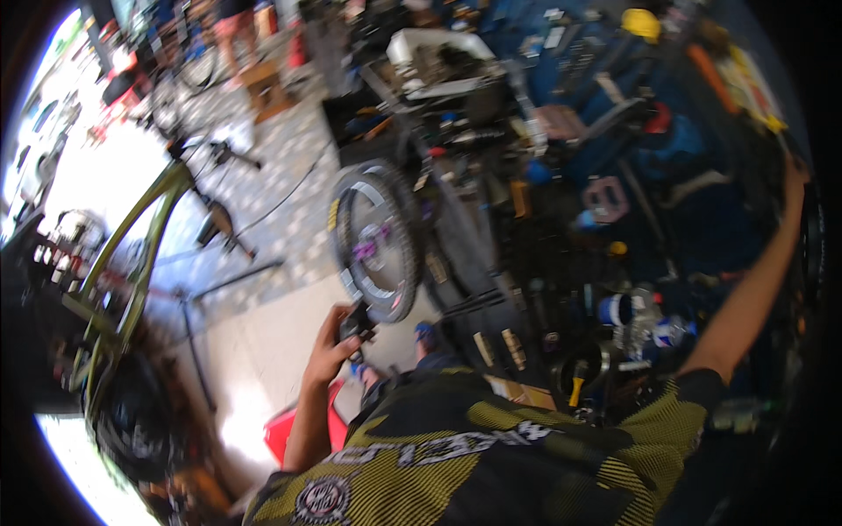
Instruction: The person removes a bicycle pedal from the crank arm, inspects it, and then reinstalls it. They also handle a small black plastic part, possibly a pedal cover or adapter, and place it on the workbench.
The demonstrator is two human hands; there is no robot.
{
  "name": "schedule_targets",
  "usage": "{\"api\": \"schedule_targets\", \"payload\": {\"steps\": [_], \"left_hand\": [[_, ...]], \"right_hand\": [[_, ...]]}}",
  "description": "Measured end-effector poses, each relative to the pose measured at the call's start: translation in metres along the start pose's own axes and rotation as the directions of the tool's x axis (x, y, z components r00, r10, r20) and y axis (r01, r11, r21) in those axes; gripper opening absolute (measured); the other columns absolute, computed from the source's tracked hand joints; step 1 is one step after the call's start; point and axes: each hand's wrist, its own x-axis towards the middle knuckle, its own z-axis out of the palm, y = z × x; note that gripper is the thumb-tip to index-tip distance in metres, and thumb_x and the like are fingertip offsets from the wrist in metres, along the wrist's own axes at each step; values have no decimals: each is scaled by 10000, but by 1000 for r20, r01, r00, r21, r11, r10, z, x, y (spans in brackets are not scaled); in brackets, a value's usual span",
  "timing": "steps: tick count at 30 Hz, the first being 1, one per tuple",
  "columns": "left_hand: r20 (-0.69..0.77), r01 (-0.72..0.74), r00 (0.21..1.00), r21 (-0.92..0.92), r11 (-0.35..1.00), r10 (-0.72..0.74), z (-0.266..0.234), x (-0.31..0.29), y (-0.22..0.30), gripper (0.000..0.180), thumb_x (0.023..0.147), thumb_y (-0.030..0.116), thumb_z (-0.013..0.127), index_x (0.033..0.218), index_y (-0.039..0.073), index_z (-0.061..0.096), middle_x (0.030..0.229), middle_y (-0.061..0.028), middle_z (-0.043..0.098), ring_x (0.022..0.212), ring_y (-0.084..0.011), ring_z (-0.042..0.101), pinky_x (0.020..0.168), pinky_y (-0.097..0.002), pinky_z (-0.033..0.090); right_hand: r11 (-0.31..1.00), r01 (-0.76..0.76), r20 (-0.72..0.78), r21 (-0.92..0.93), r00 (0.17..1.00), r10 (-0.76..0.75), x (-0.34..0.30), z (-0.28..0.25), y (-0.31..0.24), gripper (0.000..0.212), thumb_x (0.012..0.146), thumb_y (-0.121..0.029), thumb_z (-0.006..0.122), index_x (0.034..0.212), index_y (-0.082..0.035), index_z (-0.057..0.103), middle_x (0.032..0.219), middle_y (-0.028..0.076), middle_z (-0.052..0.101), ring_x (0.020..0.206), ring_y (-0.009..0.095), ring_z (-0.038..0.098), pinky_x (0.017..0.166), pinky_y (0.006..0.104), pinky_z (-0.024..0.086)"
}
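Note:
In front of my body on the left, my left hand point(328, 347) is closed around a small black part point(357, 324), blurred, its kind not clear. My right arm stretches far out to the right, and my right hand point(794, 171) is up against the tool area at the picture's rim. Nearest to it is a long yellow-handled tool point(761, 96). Motion smears the fingers there, so whether they grip it does not show. A bicycle wheel point(406, 254) with a black tyre and purple hub stands beyond my left hand.
A cluttered workbench with a white tray point(438, 39) of dark parts runs along the right, with a pink pedal point(605, 200) and plastic bottles point(671, 331). An olive bicycle frame point(145, 228) is at left by a black stand point(197, 351). Something red point(279, 431) lies low beside me.

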Motion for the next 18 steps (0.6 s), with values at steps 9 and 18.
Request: {"api": "schedule_targets", "payload": {"steps": [9,18], "left_hand": [[-18,-38,999,-75,996,37,20,12,17,901,779,564,865,1373,-8,502,1175,-197,698,1043,-300,733,895,-443,627],[155,-94,979,-228,969,131,31,26,36,975,761,617,854,1410,-34,528,1160,-195,698,1017,-305,691,893,-421,526]], "right_hand": [[738,-149,-123,659,946,301,-97,-65,-130,405,977,-407,695,1250,-120,780,1136,127,794,1061,258,736,951,360,536],[154,-106,127,982,982,-137,-230,-106,-284,208,1048,-158,687,1208,-51,766,1029,-18,731,949,65,630,849,237,494]]}}
